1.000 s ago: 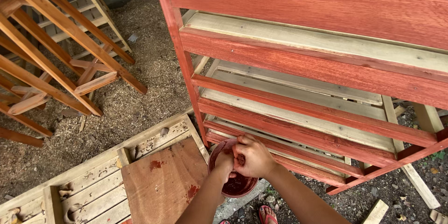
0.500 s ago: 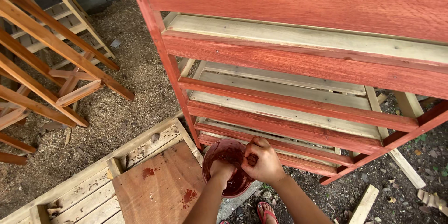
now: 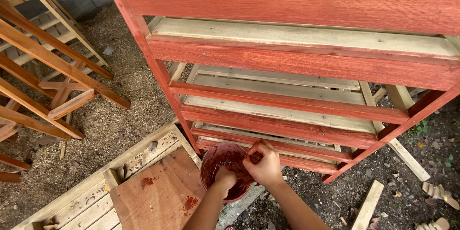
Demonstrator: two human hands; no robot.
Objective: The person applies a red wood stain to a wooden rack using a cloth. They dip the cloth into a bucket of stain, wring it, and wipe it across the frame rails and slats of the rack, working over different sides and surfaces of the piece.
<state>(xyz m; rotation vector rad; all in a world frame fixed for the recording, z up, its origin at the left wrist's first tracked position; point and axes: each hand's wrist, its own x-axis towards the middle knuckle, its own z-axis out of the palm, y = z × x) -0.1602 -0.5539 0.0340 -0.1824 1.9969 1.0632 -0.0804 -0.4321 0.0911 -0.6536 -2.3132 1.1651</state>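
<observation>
A red-stained wooden rack (image 3: 297, 62) with several slatted shelves stands in front of me. At its foot sits a small round bowl (image 3: 214, 159) coated with red-brown stain. My left hand (image 3: 226, 177) reaches into the bowl, its fingers closed on a stain-soaked rag (image 3: 237, 169). My right hand (image 3: 264, 164) is over the bowl's right rim, pinching the same rag. Both hands touch each other above the bowl.
A flat board (image 3: 160, 194) with red drips lies on an unpainted pallet (image 3: 91, 196) at lower left. Stained wooden stools (image 3: 43, 76) stand at left on sawdust-covered ground. Loose wood strips (image 3: 368, 205) lie at lower right.
The view has shifted, so the rack and stools sit further right in frame. My hands have stayed together at the bowl, working the rag lower into it.
</observation>
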